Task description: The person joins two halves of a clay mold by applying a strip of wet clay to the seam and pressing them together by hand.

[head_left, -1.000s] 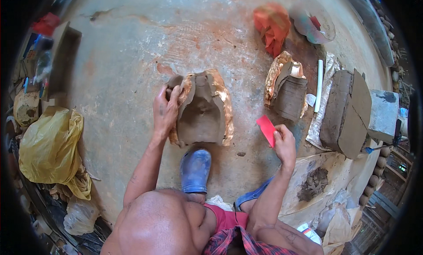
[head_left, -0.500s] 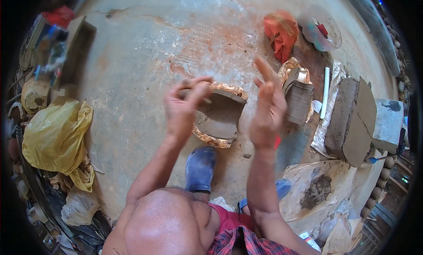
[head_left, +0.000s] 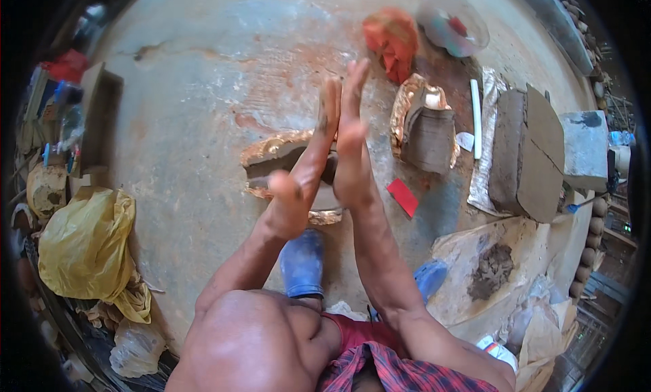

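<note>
In front of me, my left hand [head_left: 310, 167] and my right hand [head_left: 351, 155] are held palm to palm, fingers stretched forward. Whether a small bit of something lies between the palms is hidden. Below them on the floor sits a rough, pale-rimmed mould [head_left: 271, 147] with dark wet clay [head_left: 280, 166] lining its inside; my hands cover its right part. To the right stands a similar mould [head_left: 403, 114], also lined with grey clay [head_left: 428, 145]. Neither hand appears to touch either mould.
A red flat piece [head_left: 403, 197], a white tube [head_left: 476, 119] and a big clay block [head_left: 510, 151] lie to the right. Farther off are an orange bag [head_left: 391, 43] and a clear basin [head_left: 434, 12]. A yellow bag [head_left: 88, 246] is at left; a blue shoe [head_left: 302, 263] is near the mould.
My hands were apart, the left one with bent fingers; they have come together palm to palm with fingers extended. The view has shifted, so items on the right appear farther left.
</note>
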Available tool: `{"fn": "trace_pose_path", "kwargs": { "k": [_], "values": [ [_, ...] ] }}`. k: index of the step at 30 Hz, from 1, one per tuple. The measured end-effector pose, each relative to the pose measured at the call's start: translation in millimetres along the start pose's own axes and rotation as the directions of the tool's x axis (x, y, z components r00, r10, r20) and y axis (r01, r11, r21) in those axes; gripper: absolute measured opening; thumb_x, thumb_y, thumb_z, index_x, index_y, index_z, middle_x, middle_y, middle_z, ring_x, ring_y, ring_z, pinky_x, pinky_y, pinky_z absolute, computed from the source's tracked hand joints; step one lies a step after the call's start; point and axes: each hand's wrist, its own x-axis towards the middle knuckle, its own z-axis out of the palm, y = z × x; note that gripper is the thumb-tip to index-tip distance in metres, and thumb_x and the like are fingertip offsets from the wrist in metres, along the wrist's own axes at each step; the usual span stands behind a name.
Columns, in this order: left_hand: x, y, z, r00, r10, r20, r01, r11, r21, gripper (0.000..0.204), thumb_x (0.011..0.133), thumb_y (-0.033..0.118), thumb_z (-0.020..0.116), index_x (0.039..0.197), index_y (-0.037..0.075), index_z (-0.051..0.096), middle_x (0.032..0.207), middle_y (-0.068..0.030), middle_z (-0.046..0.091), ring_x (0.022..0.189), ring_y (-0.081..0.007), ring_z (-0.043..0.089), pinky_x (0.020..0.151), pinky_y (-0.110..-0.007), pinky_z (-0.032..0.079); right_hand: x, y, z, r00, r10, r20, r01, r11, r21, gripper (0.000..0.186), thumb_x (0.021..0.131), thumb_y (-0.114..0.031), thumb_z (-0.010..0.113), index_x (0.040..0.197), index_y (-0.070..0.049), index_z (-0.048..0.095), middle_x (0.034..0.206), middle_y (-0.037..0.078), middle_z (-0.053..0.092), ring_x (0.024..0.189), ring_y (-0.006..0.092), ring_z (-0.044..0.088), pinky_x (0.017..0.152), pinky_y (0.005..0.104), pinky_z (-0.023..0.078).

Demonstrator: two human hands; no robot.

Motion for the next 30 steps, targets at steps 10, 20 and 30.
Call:
{"fn": "trace_pose_path", "kwargs": {
  "k": [10, 20, 30],
  "values": [
    [35, 0, 24, 0.902, 0.416, 0.118, -0.418, 0.908, -0.009, 0.138, 0.080, 0.102, 0.030, 0.169, 0.004, -0.009, 0.177, -0.0167, -0.017, 0.163, -0.0269, -0.017, 0.128, -0.047, -0.011, -7, -64, -16, 0.997, 0.046, -0.067, -0.033, 0.982, 0.183, 0.137, 0.076, -0.105, 0.016, 0.170, -0.008, -0.009, 0.178, 0.018, -0.003, 0.163, 0.0381, 0.002, 0.130, 0.0498, 0.002],
    [5, -50, 2, 0.939, 0.337, 0.069, -0.338, 0.941, 0.006, 0.124, 0.090, 0.093, 0.022, 0.168, 0.003, -0.012, 0.178, -0.0132, -0.016, 0.163, -0.0253, -0.010, 0.130, -0.041, -0.003, 22, -71, -19, 0.984, -0.178, 0.000, 0.178, 0.984, 0.009, 0.127, 0.084, -0.099, 0.008, 0.170, -0.008, -0.007, 0.178, 0.017, 0.004, 0.164, 0.0351, -0.001, 0.129, 0.0544, -0.006],
    [5, -32, 33, 0.966, 0.244, -0.081, -0.257, 0.928, -0.271, 0.111, 0.098, 0.086, 0.021, 0.170, 0.005, 0.000, 0.178, -0.0106, 0.001, 0.162, -0.0248, 0.004, 0.129, -0.038, 0.006, 23, -58, -8, 0.990, 0.033, -0.136, -0.058, 0.982, -0.181, 0.128, 0.085, -0.099, 0.013, 0.170, -0.006, -0.002, 0.177, 0.020, 0.010, 0.163, 0.0343, 0.009, 0.130, 0.0530, 0.005]
  ]
}}
